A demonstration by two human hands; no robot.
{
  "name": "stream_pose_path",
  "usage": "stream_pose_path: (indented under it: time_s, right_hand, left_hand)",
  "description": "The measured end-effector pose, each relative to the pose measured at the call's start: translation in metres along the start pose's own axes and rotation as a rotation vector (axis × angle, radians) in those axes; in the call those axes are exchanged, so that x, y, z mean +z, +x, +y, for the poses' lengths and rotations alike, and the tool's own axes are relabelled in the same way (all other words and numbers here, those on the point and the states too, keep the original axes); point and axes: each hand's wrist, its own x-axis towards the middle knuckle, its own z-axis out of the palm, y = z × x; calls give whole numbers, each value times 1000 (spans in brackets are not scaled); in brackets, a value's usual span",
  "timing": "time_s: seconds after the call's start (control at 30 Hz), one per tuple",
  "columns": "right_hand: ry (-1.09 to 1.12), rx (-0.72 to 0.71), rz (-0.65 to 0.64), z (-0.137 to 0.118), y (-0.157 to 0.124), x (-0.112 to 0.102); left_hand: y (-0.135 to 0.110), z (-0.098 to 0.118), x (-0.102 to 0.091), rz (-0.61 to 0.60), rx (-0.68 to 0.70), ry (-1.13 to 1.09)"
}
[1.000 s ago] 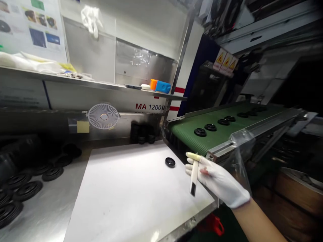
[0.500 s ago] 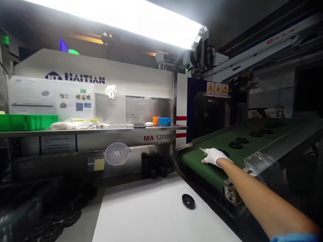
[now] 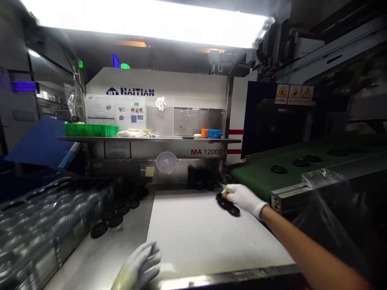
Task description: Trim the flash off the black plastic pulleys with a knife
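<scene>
My right hand [image 3: 243, 199], in a white glove with bare fingertips, is closed on a round black wheel-like part [image 3: 223, 202] over the white sheet [image 3: 187, 233]. A second black wheel-like part [image 3: 234, 211] overlaps it just below; whether it lies on the sheet or touches the first I cannot tell. Something thin and pale shows by the thumb, too blurred to name. At the sheet's near left edge my left hand [image 3: 143, 259], also gloved, has its fingers loosely stretched and nothing in them.
Several black wheel-like parts [image 3: 115, 220] lie on the metal table at left, beside clear plastic trays [image 3: 27, 225]. More parts [image 3: 278, 169] ride the green conveyor belt [image 3: 250, 175] at right. A shelf [image 3: 169, 139] holds a green bin [image 3: 90, 129]; a small fan [image 3: 166, 161] hangs below.
My right hand has moved left from the conveyor to above the white sheet, now with a black wheel-like part. My left hand has come into view. The camera has turned left.
</scene>
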Motion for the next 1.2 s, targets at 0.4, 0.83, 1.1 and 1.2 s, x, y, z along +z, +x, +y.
stream_pose_path:
  time_s: [0.4, 0.83, 1.1, 1.2]
  right_hand:
    - [242, -138, -172, -90, -65, 135]
    - [591, -75, -213, -42, -75, 167]
    - [431, -78, -222, -55, -88, 184]
    - [455, -137, -319, -56, -84, 184]
  left_hand:
    - [23, -30, 79, -290, -588, -487]
    - [69, -32, 56, -39, -231, -570]
    - [68, -32, 53, -52, -196, -624]
    - [69, -32, 52, -28, -219, -636]
